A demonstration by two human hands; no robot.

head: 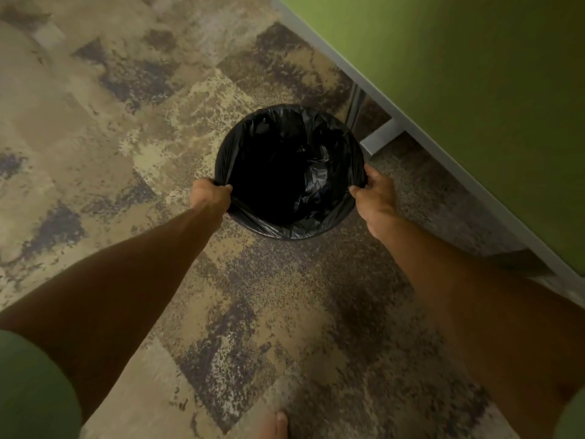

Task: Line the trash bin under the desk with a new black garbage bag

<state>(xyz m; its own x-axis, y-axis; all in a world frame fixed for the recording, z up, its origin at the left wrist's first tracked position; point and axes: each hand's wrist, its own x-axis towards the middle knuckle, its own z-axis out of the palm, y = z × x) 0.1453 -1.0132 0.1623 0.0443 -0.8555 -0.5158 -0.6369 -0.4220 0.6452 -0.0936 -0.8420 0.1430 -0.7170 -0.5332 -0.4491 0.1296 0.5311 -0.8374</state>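
A round trash bin (289, 232) stands on the carpet, seen from straight above. A black garbage bag (311, 180) lines its inside and is folded over the rim all the way round. My left hand (210, 196) grips the bag's folded edge at the rim's left side. My right hand (376, 193) pinches the bag's edge at the right side. The bin's own wall is almost wholly covered by the bag.
Patchy beige and brown carpet (126, 137) covers the floor. A green desk top (474, 90) with a grey edge runs diagonally at the right, and a grey metal leg and foot (380, 136) stand just behind the bin. My bare toe (278, 426) shows at the bottom.
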